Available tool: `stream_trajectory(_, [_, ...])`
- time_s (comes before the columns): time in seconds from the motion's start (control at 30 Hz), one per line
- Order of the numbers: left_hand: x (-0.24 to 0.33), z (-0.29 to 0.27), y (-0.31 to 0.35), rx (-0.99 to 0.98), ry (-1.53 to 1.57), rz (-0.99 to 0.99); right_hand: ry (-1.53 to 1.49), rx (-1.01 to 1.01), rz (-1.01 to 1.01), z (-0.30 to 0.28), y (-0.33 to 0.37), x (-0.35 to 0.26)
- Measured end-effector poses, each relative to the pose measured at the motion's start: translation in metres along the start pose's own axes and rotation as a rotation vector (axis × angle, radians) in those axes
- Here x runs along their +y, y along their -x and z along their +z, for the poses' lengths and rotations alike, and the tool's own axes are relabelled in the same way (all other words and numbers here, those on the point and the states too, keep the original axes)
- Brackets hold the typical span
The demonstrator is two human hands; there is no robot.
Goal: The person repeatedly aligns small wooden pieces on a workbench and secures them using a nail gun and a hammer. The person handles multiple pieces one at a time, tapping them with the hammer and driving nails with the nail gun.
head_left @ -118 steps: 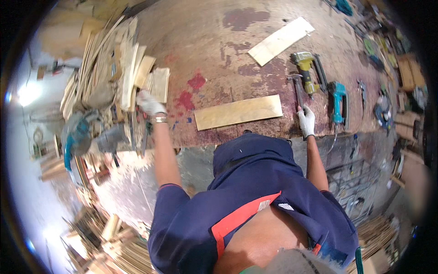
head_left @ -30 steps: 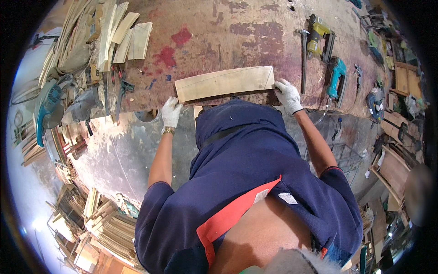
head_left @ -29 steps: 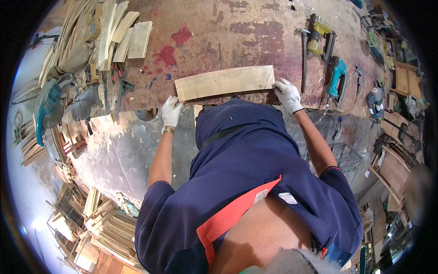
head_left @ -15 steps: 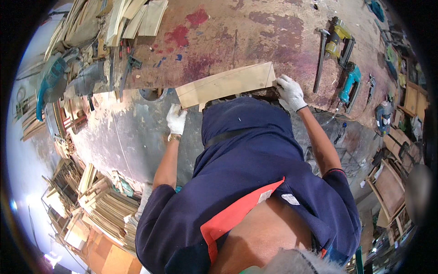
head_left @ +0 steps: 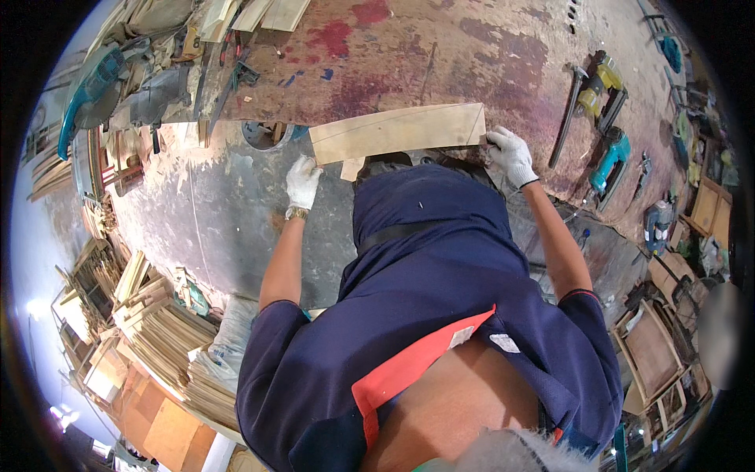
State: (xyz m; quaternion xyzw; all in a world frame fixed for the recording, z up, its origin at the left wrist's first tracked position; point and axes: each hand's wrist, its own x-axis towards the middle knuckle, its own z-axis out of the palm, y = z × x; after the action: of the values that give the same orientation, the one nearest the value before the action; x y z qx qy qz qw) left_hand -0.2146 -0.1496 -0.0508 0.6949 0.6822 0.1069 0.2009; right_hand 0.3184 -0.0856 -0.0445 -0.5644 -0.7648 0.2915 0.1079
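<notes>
A pale wooden board (head_left: 399,132) lies across the near edge of the worktable, a pencil line along its length and another across its right end. My left hand (head_left: 302,186), in a white knitted glove, is closed at the board's lower left corner. At the opposite end, my right hand (head_left: 513,157), gloved the same way, has its fingers closed on the edge. Its fingertips are partly hidden. Below the board's left part, a small piece of wood (head_left: 351,168) sticks out.
On the worktable (head_left: 440,71), right side, lie a hammer (head_left: 568,118), a yellow nail gun (head_left: 598,88) and a teal nail gun (head_left: 609,164). A teal circular saw (head_left: 93,90) stands far left. Wood strips (head_left: 169,338) are stacked lower left; a wooden frame (head_left: 651,346) leans at right.
The view has shifted a little, so the table and tools appear displaced. Both hands stay at the board's ends, and more of the small wood piece beneath it shows.
</notes>
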Motion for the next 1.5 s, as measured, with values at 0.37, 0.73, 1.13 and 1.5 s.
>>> stream_trajectory(0.37, [0.030,0.009,-0.010,0.273,0.361,-0.306,-0.200,0.143,0.344,-0.010,-0.020,-0.030])
stream_trajectory(0.73, [0.062,0.010,-0.027,0.313,0.695,-0.515,-0.241,0.284,0.478,0.011,-0.021,-0.036])
stream_trajectory(1.13, [-0.013,0.023,-0.007,-0.398,1.252,-0.698,0.475,0.845,1.133,-0.113,0.045,0.092])
stream_trajectory(1.5, [0.039,0.009,-0.020,-0.333,1.265,-0.623,0.233,0.708,0.822,-0.160,0.101,0.134])
